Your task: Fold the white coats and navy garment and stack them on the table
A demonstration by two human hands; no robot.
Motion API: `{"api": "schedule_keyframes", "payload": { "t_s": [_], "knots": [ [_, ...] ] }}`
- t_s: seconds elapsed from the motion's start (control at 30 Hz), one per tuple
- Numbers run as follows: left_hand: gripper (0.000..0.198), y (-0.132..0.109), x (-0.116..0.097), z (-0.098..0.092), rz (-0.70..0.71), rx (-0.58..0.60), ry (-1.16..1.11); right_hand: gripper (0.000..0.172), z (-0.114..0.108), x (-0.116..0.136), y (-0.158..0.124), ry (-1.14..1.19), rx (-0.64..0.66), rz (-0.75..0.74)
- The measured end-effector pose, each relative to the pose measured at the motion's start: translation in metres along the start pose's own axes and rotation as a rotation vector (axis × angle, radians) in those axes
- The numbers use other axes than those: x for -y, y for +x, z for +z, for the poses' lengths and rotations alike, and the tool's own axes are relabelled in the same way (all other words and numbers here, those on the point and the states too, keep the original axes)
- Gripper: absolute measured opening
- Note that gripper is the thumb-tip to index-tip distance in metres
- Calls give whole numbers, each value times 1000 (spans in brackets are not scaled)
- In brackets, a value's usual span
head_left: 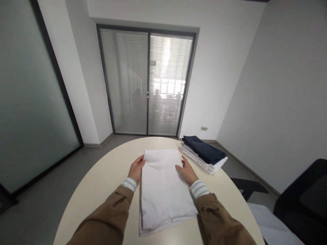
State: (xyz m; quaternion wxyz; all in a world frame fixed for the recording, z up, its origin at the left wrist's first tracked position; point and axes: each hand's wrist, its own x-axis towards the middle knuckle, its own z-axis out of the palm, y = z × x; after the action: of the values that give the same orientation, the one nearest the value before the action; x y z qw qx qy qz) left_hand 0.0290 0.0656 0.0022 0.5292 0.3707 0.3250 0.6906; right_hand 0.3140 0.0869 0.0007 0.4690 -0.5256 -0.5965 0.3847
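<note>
A folded white cloth (166, 190) lies lengthwise on a round cream table (97, 190), its layered lower edge slightly uneven. At the cloth's upper left edge, my left hand (136, 169) has its thumb and fingers closed on the fabric. My right hand (187, 170) rests along the upper right edge, thumb over the cloth and fingers apart from it. Whether the cloth is a garment cannot be made out. Just beyond my right hand sits a stack of folded white cloths (196, 160) with a folded dark navy cloth (204, 148) on top.
Right of the table stands a black office chair (306, 200), and white fabric (273, 224) lies on a seat near it. A glass partition with blinds (148, 81) is set in the far wall. On the left is a frosted glass panel (30, 102).
</note>
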Motion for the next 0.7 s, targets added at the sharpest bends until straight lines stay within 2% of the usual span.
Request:
{"api": "schedule_keyframes", "payload": {
  "t_s": [0.1,0.17,0.3,0.5,0.63,0.7],
  "knots": [
    [57,-1,-8,3,-25,-49,-77,74,-10,5,-3,272,234,18],
    [59,-2,-12,3,-53,-69,-95,63,-13,9,-8,383,325,5],
    [70,-4,-15,0,-129,-39,-89,55,-8,12,-15,515,300,-13],
    [77,-10,-6,-15,-289,146,124,56,-7,11,-14,563,259,11],
    [85,-13,-5,-21,-290,309,198,57,-9,14,-15,540,236,28],
    [86,-13,-7,-22,-268,348,235,56,-9,16,-16,518,234,31]
  ]
}}
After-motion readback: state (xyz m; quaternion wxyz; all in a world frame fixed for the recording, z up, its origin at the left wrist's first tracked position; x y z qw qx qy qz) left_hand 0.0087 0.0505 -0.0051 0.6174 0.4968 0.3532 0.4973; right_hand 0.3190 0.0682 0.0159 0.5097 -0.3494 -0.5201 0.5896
